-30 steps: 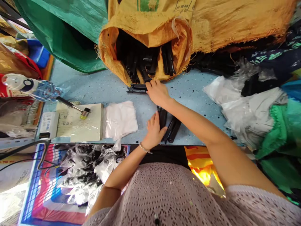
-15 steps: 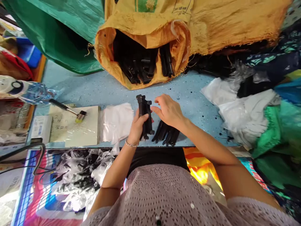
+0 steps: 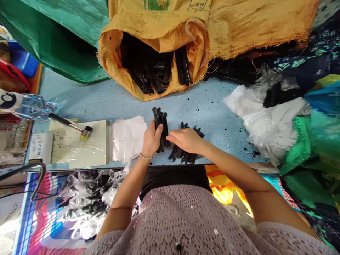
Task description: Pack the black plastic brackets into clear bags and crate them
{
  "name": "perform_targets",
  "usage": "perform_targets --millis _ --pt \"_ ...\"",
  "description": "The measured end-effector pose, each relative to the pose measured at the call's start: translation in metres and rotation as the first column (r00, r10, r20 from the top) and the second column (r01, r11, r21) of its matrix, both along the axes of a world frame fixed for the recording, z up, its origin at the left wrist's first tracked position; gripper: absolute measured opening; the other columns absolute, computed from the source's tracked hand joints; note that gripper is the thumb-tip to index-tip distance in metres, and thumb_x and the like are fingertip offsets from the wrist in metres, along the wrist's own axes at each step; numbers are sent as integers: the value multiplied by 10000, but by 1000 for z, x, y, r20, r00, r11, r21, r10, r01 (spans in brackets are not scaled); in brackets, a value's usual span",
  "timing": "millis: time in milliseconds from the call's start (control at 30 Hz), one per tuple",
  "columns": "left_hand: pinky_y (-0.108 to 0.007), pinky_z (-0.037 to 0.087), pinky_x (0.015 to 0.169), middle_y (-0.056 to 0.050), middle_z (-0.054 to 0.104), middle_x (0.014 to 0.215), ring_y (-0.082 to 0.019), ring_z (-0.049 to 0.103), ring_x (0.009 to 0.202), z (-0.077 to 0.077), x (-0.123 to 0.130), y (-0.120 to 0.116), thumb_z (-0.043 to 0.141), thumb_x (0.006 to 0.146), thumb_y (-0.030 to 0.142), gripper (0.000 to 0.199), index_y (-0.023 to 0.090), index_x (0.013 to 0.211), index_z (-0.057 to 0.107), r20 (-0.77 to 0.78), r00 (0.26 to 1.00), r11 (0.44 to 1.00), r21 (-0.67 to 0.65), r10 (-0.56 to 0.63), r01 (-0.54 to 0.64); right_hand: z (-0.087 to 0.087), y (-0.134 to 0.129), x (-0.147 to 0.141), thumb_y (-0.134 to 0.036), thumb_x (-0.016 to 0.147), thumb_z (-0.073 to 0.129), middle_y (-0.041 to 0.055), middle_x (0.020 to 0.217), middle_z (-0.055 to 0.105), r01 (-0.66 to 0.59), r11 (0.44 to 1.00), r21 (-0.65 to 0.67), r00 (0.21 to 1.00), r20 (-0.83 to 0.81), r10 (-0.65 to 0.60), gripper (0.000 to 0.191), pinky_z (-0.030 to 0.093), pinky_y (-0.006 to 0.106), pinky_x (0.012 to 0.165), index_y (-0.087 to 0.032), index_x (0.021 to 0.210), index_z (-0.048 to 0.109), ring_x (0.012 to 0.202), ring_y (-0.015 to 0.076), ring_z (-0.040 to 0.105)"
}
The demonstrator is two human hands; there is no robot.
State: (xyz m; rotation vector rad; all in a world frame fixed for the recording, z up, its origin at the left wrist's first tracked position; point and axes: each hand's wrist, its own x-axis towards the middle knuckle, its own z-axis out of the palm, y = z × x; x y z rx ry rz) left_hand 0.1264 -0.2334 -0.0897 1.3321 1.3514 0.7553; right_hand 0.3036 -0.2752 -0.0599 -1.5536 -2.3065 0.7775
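Note:
My left hand (image 3: 153, 137) is wrapped round a bundle of black plastic parts (image 3: 160, 124), held upright over the blue table. At the bundle's lower right side is my right hand (image 3: 184, 139), its fingers pressed together; whether it pinches one of the parts is too small to tell. Beneath and beside my right hand, more black parts (image 3: 189, 156) lie in a loose group near the table's front edge. Left of my left hand sits a stack of clear plastic bags (image 3: 127, 138).
An orange woven sack (image 3: 148, 90) with black parts inside lies open at the back. A brush (image 3: 86, 132) rests on a cardboard pad (image 3: 90, 152) at left. White cloth and bags (image 3: 273, 124) are piled at right. A basket of bagged parts (image 3: 82, 209) stands below the table's left side.
My right hand has moved down and its fingers have closed beside the bundle. The bundle has shifted slightly in my left hand. The whole view has moved a little, so surroundings sit further left.

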Motion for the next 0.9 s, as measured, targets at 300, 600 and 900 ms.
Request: perform_targets --millis 300,600,900 --pt "-408 526 763 -99 691 712 -293 705 700 -11 15 -50 503 998 522 571 164 1437 568 -585 789 963 46 -188 264 4 191 -23 -262 1005 516 297 1109 719 390 907 156 875 243 -418 415 497 450 844 11 1318 538 1036 382 701" --pt "-276 566 774 -50 681 1170 -145 682 864 11 12 20 658 925 499 674 322 1520 394 553 820 977 -210 150 -38 28 10 -7 -483 1021 478 126 923 775 84 994 74 995 54 -88 435 437 338 618 -146 1275 582 727 255 700" --pt "-335 583 878 -66 661 1279 -231 678 1106 19 13 -24 729 873 389 706 332 1517 445 465 885 999 -39 -15 37 8 51 13 -667 1024 289 -19 575 480 242 888 -390 758 -495 -424 522 334 280 506 -248 741 417 516 148 469"
